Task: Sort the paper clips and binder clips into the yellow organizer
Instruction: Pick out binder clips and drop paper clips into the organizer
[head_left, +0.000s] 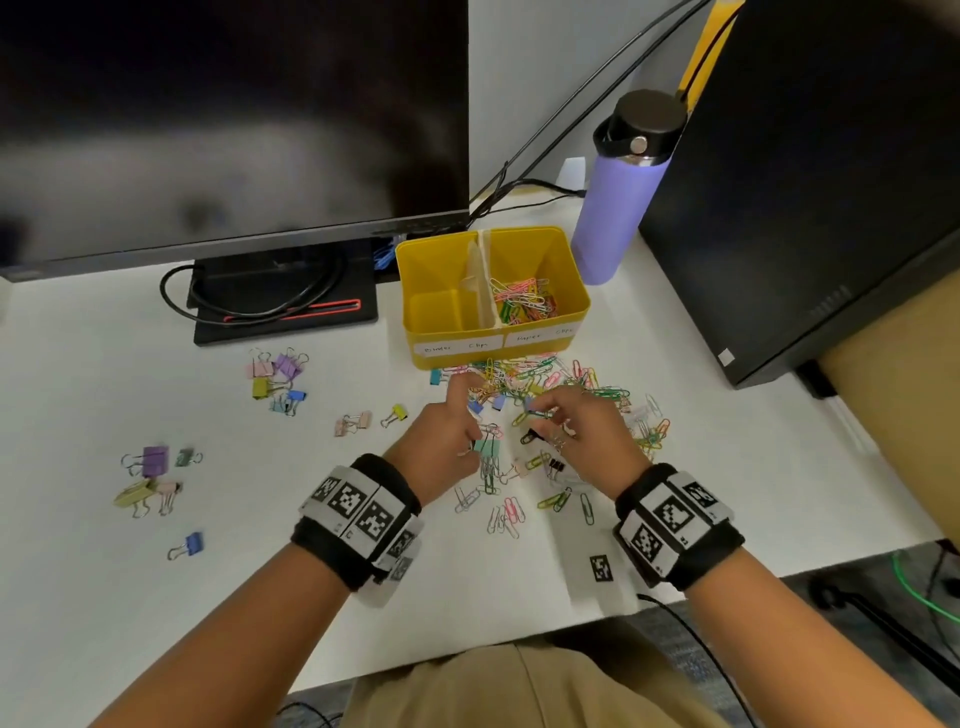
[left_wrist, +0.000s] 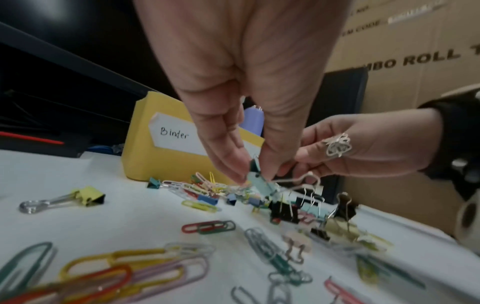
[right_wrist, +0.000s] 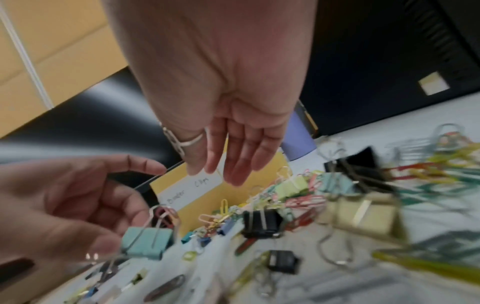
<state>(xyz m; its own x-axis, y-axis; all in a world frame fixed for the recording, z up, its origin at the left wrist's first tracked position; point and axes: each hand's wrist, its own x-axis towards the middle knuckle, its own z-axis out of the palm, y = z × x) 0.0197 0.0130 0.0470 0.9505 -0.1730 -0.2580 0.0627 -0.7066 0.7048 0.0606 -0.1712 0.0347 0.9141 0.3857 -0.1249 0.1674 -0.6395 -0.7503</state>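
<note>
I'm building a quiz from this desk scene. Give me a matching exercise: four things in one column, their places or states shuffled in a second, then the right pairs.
Things:
1. teal binder clip
2. left compartment of the yellow organizer
3. right compartment
4. purple bottle

States:
A. holds paper clips
B. stands right of the organizer
C. pinched by the left hand
D. has nothing in it

Pairs: 1-C, 2-D, 3-A, 4-B

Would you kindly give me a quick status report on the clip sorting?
Left hand pinching teal binder clip, paper clips snagged on it. Right hand picking at the tangle, grip unclear. Yellow organizer: paper clips in, binder side bare.
</note>
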